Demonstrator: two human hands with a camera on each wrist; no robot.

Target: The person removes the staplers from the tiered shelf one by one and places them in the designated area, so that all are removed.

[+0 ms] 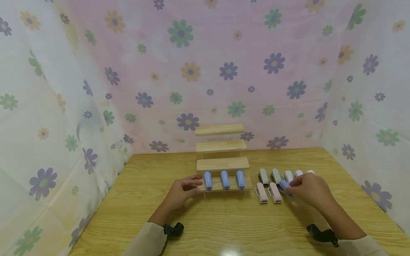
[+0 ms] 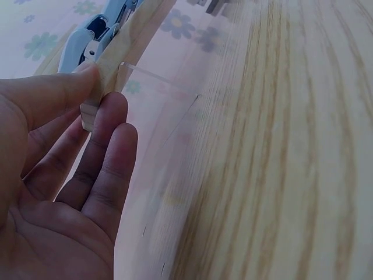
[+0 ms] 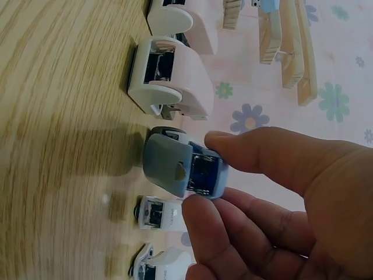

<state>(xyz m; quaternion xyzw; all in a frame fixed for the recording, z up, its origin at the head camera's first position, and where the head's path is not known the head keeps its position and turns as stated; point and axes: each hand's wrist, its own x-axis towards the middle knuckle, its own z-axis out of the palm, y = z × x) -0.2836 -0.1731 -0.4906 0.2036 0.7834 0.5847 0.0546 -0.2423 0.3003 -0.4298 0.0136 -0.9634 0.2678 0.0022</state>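
With thumb and fingertips, my right hand pinches a small blue stapler, close over the table beside two pink staplers. My left hand holds the left end of the lowest step of a tiered wooden display stand, thumb on one face and fingers around the other. Three blue staplers stand in a spaced row on that step. The nearest of them, a blue stapler, is right by my left thumb.
Behind the pink staplers is a row of grey-green staplers and white staplers, partly hidden by my right hand. The stand's upper steps rise toward a flowered cloth backdrop. Flowered cloth also borders the wooden table on both sides.
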